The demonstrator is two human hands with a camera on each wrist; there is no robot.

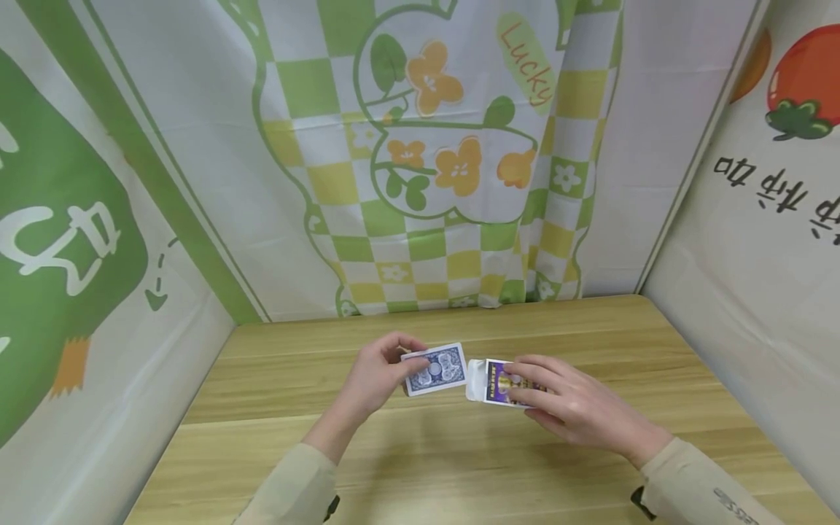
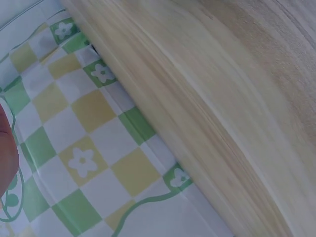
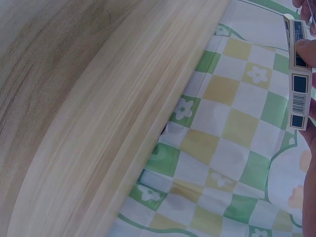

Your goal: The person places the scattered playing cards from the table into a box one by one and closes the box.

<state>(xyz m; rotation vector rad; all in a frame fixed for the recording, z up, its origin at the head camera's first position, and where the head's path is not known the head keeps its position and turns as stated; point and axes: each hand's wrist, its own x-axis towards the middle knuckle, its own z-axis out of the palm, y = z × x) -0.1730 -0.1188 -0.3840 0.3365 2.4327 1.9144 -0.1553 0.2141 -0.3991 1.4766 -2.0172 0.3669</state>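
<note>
In the head view my left hand (image 1: 377, 372) pinches a deck of playing cards (image 1: 436, 369), thumb on top, its blue-and-white patterned back facing up. Just to the right, my right hand (image 1: 567, 401) grips a purple card box (image 1: 499, 382) with fingers across its printed face. The box's white flap (image 1: 476, 380) is open and points toward the deck, close to its right edge. From the right wrist, the box's narrow side (image 3: 298, 74) shows a barcode, with the thumb (image 3: 307, 52) pressed on it. Only a sliver of the left hand (image 2: 7, 148) appears in the left wrist view.
Both hands are over a wooden table (image 1: 446, 467). Behind its far edge hangs a white curtain (image 1: 426, 255) with green and yellow checks. Printed cloth walls stand on the left (image 1: 184, 350) and right (image 1: 741, 306).
</note>
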